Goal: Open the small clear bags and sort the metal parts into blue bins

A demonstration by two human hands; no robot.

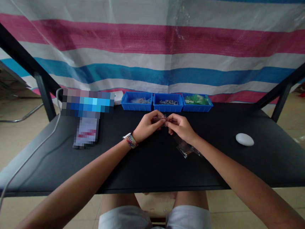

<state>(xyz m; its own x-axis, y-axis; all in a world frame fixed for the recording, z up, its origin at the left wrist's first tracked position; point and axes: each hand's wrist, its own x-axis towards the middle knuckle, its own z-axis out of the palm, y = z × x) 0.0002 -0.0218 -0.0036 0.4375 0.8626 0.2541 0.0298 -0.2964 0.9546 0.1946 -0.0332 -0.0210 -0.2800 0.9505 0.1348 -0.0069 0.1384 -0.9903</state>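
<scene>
Head view: a seated person works at a black table [148, 167], both forearms extended over it. The left hand [148, 125] is closed, thumb and fingers pinching a small clear bag [164, 117]. The right hand [181, 127] is also closed, thumb and forefinger gripping the same bag from the opposite side; the fingers partly hide it, and I cannot tell its contents. The bag is located between the fingertips, just in front of the middle bin [168, 108]. That bin contains loose metal parts [169, 102]. The left bin [136, 107] contains clear packets [143, 100]; the right bin [198, 108] contains green packets [196, 98]. More clear bags [186, 150] lie on the table beside the right forearm. A white oval object [244, 139] rests well apart, toward the right end.
</scene>
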